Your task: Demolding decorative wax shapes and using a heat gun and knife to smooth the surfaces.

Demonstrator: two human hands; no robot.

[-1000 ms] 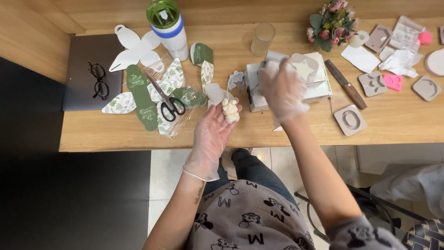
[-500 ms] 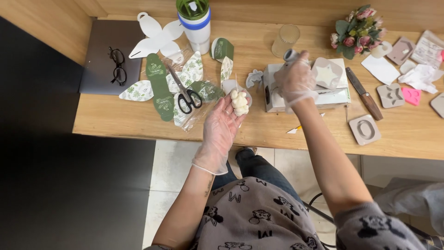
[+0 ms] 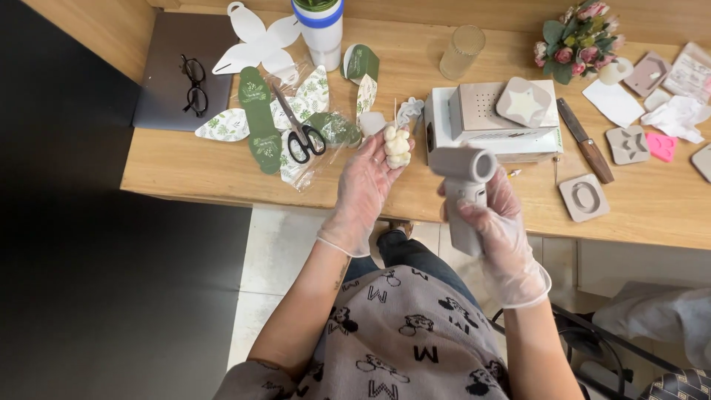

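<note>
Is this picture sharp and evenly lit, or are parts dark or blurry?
Head view: bright, even light on the wooden table; the cream figurine in the left hand and the grey handheld device in the right hand look sharp; the lower left is near-black shadow.

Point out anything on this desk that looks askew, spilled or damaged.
Nothing looks spilled or broken. The only untidy spot is the green and white leaf-print paper cutouts, strewn overlapping with crinkled clear wrap under the scissors. The knife lies loose among the moulds.
</note>
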